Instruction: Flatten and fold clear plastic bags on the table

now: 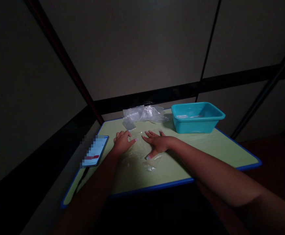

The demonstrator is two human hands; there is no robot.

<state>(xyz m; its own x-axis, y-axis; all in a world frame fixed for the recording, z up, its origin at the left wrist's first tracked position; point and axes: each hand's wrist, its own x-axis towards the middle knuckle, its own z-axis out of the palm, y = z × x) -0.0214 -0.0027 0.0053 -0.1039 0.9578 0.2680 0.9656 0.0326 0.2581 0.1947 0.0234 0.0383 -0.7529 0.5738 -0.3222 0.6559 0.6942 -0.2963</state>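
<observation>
A clear plastic bag (pixel 139 148) lies flat and slightly wrinkled on the pale green tabletop. My right hand (pixel 158 143) presses on it palm down, with its fingers spread. At the bag's left edge rests my left hand (pixel 122 143), its fingers loosely bent and its thumb stretched out apart over the plastic. Neither hand shows anything gripped in it. Just beyond both hands is a loose heap of more clear plastic bags (pixel 144 114).
A turquoise plastic basin (pixel 193 125) stands at the back right, with some whitish items inside. A phone (pixel 97 151) with a lit screen is propped at the left edge. The blue-edged table (pixel 230 153) stands against a panelled wall (pixel 144 49).
</observation>
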